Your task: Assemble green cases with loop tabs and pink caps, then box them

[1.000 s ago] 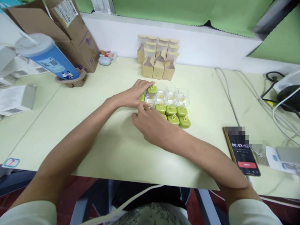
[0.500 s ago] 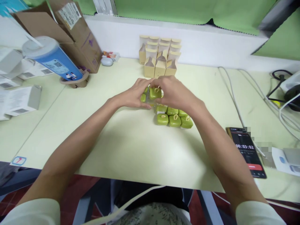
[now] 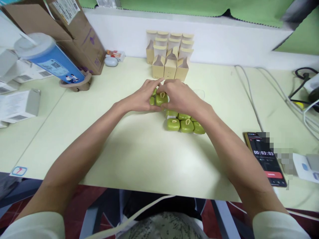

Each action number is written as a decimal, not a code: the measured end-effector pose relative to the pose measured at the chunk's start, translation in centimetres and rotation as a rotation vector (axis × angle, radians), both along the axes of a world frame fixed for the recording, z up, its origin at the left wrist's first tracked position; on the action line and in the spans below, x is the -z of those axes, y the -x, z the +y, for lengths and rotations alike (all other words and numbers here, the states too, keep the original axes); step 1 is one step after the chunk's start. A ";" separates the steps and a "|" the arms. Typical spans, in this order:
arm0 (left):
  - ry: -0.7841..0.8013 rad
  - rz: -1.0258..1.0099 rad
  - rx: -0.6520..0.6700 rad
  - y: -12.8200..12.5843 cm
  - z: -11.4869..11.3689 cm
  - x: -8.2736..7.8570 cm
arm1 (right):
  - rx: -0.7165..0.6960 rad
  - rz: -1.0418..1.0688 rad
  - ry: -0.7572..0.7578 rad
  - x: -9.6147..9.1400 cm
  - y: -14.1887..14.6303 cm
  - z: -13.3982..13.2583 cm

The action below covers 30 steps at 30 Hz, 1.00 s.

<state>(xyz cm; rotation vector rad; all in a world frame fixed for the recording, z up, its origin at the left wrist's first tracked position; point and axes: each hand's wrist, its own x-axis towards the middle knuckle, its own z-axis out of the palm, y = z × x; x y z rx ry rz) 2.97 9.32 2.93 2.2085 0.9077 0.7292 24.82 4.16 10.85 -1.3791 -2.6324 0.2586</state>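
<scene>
My right hand pinches a glossy green rounded-square piece with a small tan loop on top. Its fingers sit low over the group, close to my left hand. Fingers and thumb of my left hand curve around the left side of a clear plastic tray, mostly hidden, holding more green pieces. Just to the right, beneath my right wrist, several matching green pieces lie in rows, partly covered by the arm.
Open tan cardboard boxes stand in rows by the wall. A clear plastic tray lies behind my right wrist. At left are a blue cup, a brown carton and white boxes. A phone and cables lie at right.
My right hand has moved slightly left and down with the green piece, against the other pieces by my left hand. The view has shifted a little.
</scene>
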 end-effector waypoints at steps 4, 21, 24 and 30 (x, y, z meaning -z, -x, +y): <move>-0.010 0.026 0.013 0.2 0.3 0.4 | 0.000 0.010 0.015 0.1 0.0 0.1; -0.028 0.139 0.003 0.0 -0.3 -0.4 | 0.034 -0.006 0.047 1.3 0.2 1.0; -0.029 0.114 0.004 0.0 -0.1 -0.3 | 0.062 -0.010 0.036 1.4 0.5 1.1; -0.022 0.121 0.007 -0.4 0.0 -0.1 | 0.078 -0.067 0.032 1.4 1.2 0.9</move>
